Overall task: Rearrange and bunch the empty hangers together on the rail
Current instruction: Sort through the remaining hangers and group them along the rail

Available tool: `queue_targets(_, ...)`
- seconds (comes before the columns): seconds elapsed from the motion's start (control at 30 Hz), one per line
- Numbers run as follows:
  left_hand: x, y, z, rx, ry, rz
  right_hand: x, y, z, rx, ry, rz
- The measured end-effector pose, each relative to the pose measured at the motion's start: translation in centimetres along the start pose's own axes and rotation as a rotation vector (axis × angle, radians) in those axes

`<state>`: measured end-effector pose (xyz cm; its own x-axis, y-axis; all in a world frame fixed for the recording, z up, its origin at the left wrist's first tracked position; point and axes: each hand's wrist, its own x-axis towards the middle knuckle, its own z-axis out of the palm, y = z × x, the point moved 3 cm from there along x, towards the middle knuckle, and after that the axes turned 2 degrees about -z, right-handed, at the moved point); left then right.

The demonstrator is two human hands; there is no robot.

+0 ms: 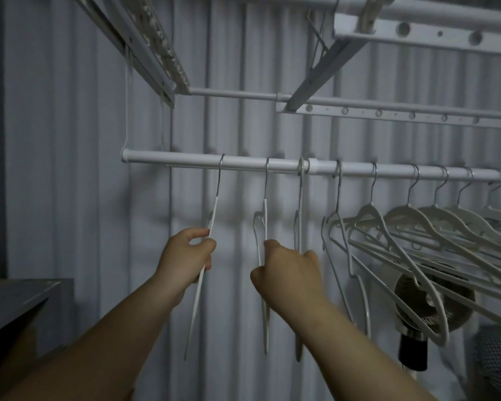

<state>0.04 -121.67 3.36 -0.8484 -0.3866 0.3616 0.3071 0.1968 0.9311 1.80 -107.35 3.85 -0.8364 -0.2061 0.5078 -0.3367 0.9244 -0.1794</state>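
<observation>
A white rail (185, 162) runs across the middle of the view. Empty white hangers with metal hooks hang along it. My left hand (185, 253) grips the leftmost hanger (214, 215), seen edge-on and tilted towards me. My right hand (287, 270) is curled around the second hanger (265, 212), and its fingers also reach the third hanger (300, 215) beside it. Further right, a fourth hanger (337, 224) hangs alone. Beyond it, several more hangers (417, 224) lie fanned out and overlapping towards the right edge.
Higher rails and a perforated white bracket (388, 112) sit overhead. A grey shelf (15, 302) juts in at lower left. A small round fan (434, 302) stands behind the hangers at lower right. A ribbed white wall lies behind everything.
</observation>
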Motion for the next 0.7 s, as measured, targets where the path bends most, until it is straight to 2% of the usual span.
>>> queue_targets(0.43,-0.5,0.0,0.7,0.049,-0.036,-0.01,-0.4,0.0,-0.1,0.015,0.002,-0.025)
queue_targets(0.7,-0.4,0.4,0.2,0.17,-0.099,0.035,-1.3,0.8,-1.4,0.052,0.106,-0.054)
